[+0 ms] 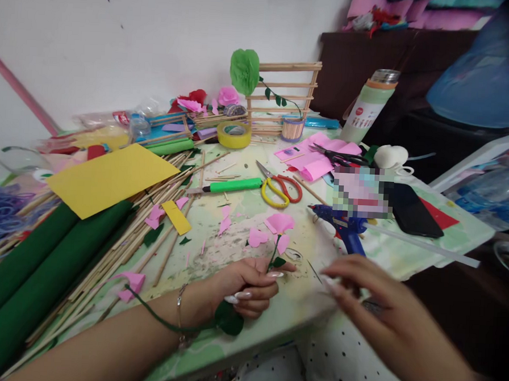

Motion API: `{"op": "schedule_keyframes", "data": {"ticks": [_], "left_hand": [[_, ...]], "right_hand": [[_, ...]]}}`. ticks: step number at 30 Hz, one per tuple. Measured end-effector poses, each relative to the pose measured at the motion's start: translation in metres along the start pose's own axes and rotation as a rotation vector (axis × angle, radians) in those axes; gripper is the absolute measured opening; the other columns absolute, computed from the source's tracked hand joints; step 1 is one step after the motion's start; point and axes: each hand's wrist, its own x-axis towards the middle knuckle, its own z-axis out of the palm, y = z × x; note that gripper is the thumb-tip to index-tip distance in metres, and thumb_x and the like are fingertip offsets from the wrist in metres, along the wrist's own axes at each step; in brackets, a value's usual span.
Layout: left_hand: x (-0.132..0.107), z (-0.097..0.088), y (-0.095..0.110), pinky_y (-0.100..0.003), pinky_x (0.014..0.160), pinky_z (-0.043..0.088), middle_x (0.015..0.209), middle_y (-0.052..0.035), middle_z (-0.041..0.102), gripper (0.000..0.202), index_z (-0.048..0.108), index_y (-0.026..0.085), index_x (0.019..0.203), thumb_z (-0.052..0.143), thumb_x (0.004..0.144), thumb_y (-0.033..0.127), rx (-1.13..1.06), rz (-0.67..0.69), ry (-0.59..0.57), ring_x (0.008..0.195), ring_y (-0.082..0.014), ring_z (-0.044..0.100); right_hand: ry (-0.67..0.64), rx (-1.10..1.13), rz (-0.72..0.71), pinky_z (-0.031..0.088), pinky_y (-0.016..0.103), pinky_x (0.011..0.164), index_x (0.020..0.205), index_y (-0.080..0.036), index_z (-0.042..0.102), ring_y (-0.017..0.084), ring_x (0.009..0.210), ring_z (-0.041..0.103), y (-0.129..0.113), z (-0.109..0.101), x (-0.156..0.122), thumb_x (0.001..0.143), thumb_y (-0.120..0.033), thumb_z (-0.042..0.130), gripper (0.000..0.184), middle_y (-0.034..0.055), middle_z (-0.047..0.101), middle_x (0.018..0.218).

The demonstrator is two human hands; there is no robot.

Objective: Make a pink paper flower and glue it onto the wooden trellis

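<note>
My left hand (249, 287) is closed round the green stem (274, 253) of a pink paper flower (279, 223). Small dark green leaves sit on the stem, and a larger round leaf (229, 318) hangs below my fingers. From there the stem curves back over my wrist toward a pink paper piece (130, 285). My right hand (360, 292), a little blurred, is apart from the flower, in front of the blue glue gun (340, 223). Its thumb and fingertips are pinched together; anything between them is too small to make out. Pink paper petals (258, 237) lie just beyond the left hand.
Scissors with red and yellow handles (276, 186) and a green-handled knife (235, 185) lie mid-table. Wooden sticks (119, 251), green paper rolls (54, 259) and yellow card (112, 178) cover the left. A phone (413, 209) and a bottle (369, 105) are at right; a stick rack (285, 92) stands behind.
</note>
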Motion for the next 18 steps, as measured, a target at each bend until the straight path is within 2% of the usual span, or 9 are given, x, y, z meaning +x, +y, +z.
{"op": "schedule_keyframes", "data": {"ticks": [2,4,7,10,14,18], "left_hand": [[0.0,0.001,-0.001,-0.015,0.028,0.018,0.037,0.008,0.038,0.009,0.062,0.013,0.085,0.065,0.082,0.021,0.043,0.006,0.025,0.026,-0.0042,0.018],[-0.001,0.001,-0.001,-0.015,0.028,0.018,0.035,0.0076,0.036,0.018,0.057,0.013,0.071,0.068,0.079,0.024,0.072,0.009,0.064,0.026,-0.0037,0.019],[-0.001,0.0,-0.001,-0.015,0.028,0.017,0.034,0.0065,0.034,0.031,0.048,0.015,0.056,0.069,0.077,0.025,0.091,0.011,0.103,0.027,-0.0035,0.02],[0.0,0.001,-0.002,-0.015,0.028,0.016,0.034,0.0064,0.033,0.035,0.045,0.016,0.053,0.067,0.078,0.026,0.095,0.007,0.09,0.027,-0.0034,0.02],[0.0,0.006,-0.004,-0.016,0.029,0.015,0.038,0.006,0.038,0.031,0.048,0.014,0.056,0.068,0.076,0.026,0.119,-0.013,0.118,0.027,-0.0026,0.022],[0.002,0.01,-0.006,-0.017,0.032,0.024,0.046,0.0029,0.049,0.027,0.053,0.013,0.062,0.071,0.075,0.027,0.265,0.121,0.231,0.03,-0.0039,0.035]], "right_hand": [[-0.073,0.158,-0.062,0.053,0.031,0.081,0.107,-0.027,0.067,0.02,0.095,0.063,-0.015,0.027,0.008,0.092,-0.033,0.053,0.022,0.0073,0.064,0.104],[-0.072,0.278,-0.051,0.053,0.03,0.079,0.114,-0.023,0.065,0.018,0.09,0.062,-0.022,0.051,0.017,0.093,-0.03,0.052,0.026,0.0079,0.062,0.101],[-0.029,0.407,-0.015,0.051,0.03,0.076,0.106,-0.021,0.069,0.017,0.085,0.061,-0.023,0.072,0.028,0.092,-0.03,0.053,0.022,0.006,0.061,0.092],[0.045,0.482,0.005,0.049,0.028,0.068,0.093,-0.021,0.072,0.016,0.077,0.059,-0.023,0.078,0.034,0.089,-0.031,0.057,0.018,0.0037,0.059,0.082],[0.076,0.598,0.087,0.046,0.027,0.06,0.08,-0.02,0.073,0.015,0.068,0.057,-0.024,0.078,0.039,0.084,-0.035,0.064,0.018,0.0022,0.058,0.073],[0.157,0.675,0.128,0.042,0.026,0.056,0.071,-0.02,0.071,0.014,0.064,0.054,-0.019,0.075,0.044,0.079,-0.036,0.069,0.018,0.0006,0.058,0.069]]}}
